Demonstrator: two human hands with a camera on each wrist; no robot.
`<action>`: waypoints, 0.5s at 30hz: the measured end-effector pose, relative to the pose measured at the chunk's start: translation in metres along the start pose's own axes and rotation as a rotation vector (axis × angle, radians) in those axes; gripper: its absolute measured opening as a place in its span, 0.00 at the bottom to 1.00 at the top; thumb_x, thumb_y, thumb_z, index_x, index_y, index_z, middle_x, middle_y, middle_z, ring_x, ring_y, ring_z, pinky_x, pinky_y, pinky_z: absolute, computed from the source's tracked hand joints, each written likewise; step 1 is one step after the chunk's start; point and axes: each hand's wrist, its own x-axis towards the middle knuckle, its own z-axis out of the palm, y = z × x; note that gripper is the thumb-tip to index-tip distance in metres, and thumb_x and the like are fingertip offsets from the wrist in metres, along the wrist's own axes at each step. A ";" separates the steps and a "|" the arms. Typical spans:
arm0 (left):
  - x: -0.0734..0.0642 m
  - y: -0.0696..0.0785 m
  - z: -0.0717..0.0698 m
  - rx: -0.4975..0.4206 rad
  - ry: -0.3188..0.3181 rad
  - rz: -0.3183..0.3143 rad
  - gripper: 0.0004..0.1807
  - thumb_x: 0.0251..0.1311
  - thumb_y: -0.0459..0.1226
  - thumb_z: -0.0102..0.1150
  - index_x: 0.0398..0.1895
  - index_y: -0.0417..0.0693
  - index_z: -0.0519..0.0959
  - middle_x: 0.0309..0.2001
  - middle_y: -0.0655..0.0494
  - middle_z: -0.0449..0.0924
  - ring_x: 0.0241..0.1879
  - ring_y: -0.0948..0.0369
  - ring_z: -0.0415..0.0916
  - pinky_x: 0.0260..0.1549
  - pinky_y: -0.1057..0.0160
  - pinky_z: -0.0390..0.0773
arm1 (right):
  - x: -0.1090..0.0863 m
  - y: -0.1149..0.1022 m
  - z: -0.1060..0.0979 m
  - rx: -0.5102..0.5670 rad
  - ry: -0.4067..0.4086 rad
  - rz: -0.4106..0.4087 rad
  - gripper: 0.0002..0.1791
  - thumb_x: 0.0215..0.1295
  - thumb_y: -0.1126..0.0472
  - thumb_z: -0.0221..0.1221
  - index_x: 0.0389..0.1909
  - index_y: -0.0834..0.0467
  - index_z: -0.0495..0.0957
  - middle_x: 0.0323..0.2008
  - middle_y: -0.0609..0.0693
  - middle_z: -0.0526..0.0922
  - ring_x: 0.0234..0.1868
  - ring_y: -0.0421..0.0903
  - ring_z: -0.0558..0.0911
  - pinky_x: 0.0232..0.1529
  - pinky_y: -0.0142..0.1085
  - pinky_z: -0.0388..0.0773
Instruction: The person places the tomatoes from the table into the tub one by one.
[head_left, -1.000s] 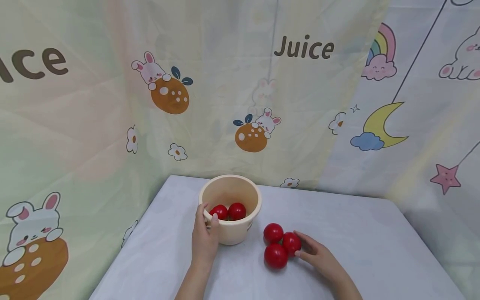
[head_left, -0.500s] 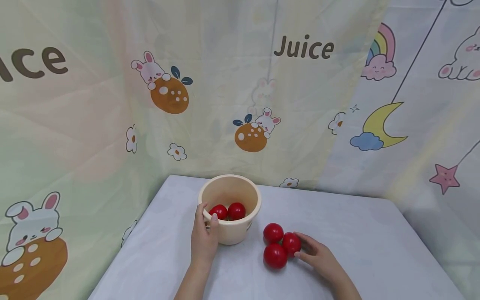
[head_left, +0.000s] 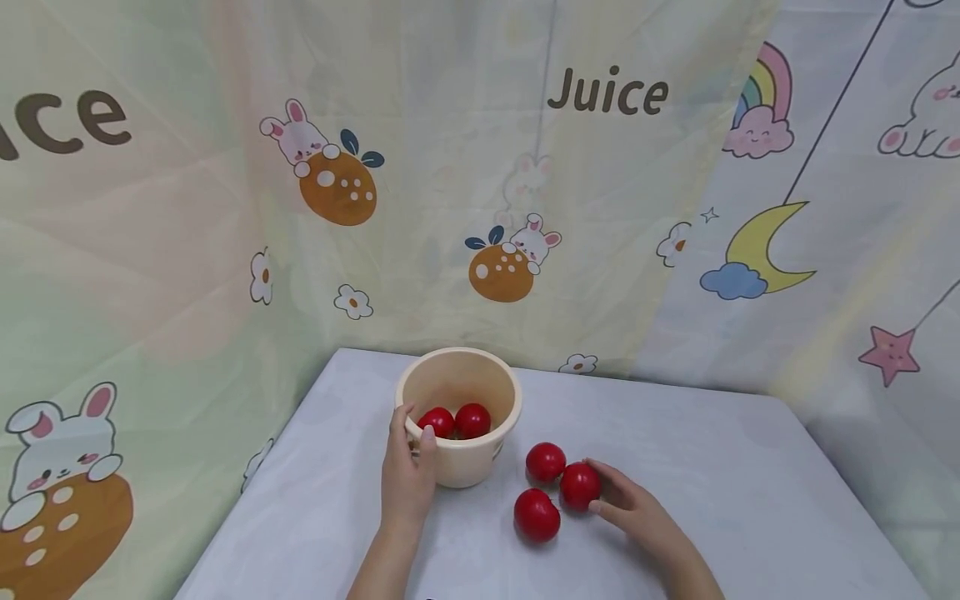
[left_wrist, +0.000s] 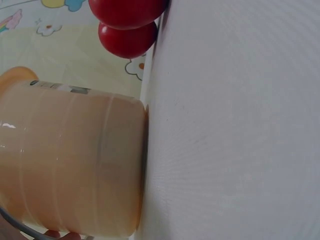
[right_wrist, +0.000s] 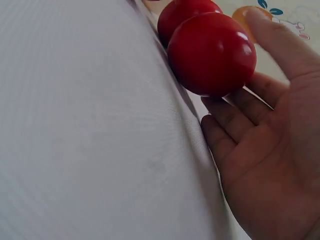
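A cream plastic bucket (head_left: 463, 462) stands upright on the table, with two red tomatoes (head_left: 473, 422) inside. My left hand (head_left: 407, 483) grips its near left rim, thumb outside; in the left wrist view only a few fingertips (left_wrist: 70, 235) show beside a dark handle at the lower corner. Right of the bucket lie three more tomatoes: a far one (head_left: 545, 462), a near one (head_left: 537, 516) and a right one (head_left: 580, 487). My right hand (head_left: 637, 512) is at the right tomato, fingers fairly straight against its side; the right wrist view shows the thumb (right_wrist: 280, 40) spread from the fingers.
A white cloth covers the table (head_left: 675, 450). Printed fabric curtains (head_left: 420, 250) with rabbits and fruit hang behind it and along the left and right sides. The bucket stands close to the back edge.
The near tomato has rolled left, apart from the right one. The right tomato has shifted slightly left, with the right hand staying at it. The left hand keeps its hold on the bucket.
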 end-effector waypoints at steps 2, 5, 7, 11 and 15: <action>0.000 0.001 0.000 0.000 0.002 0.004 0.31 0.67 0.59 0.49 0.71 0.65 0.58 0.71 0.61 0.64 0.63 0.56 0.70 0.48 0.51 0.83 | 0.000 -0.002 0.003 -0.008 0.008 0.011 0.45 0.50 0.44 0.72 0.71 0.41 0.65 0.71 0.51 0.67 0.73 0.59 0.65 0.61 0.49 0.77; -0.001 0.002 -0.001 0.002 0.005 0.009 0.31 0.68 0.59 0.49 0.71 0.65 0.59 0.71 0.61 0.64 0.63 0.57 0.70 0.49 0.51 0.83 | 0.002 -0.002 0.007 -0.044 0.040 0.019 0.48 0.46 0.41 0.73 0.71 0.41 0.65 0.71 0.50 0.68 0.73 0.58 0.65 0.62 0.50 0.77; -0.001 0.002 -0.001 0.000 0.004 0.010 0.31 0.68 0.58 0.49 0.71 0.64 0.59 0.71 0.61 0.64 0.64 0.56 0.69 0.49 0.50 0.83 | 0.004 -0.001 0.009 -0.072 0.068 0.016 0.48 0.45 0.40 0.73 0.70 0.41 0.66 0.69 0.49 0.70 0.73 0.57 0.66 0.61 0.50 0.77; 0.000 0.001 -0.001 -0.001 0.004 0.014 0.32 0.67 0.58 0.50 0.71 0.64 0.58 0.71 0.60 0.64 0.65 0.55 0.68 0.50 0.49 0.83 | 0.006 0.002 0.011 -0.114 0.109 0.003 0.45 0.45 0.40 0.73 0.68 0.40 0.69 0.68 0.48 0.73 0.71 0.55 0.69 0.62 0.49 0.76; 0.000 0.001 0.000 -0.006 0.006 0.015 0.32 0.67 0.58 0.50 0.71 0.64 0.59 0.71 0.60 0.64 0.65 0.55 0.69 0.50 0.50 0.83 | 0.006 0.005 0.010 -0.110 0.122 -0.006 0.43 0.46 0.42 0.73 0.67 0.41 0.70 0.67 0.48 0.74 0.71 0.54 0.70 0.62 0.48 0.76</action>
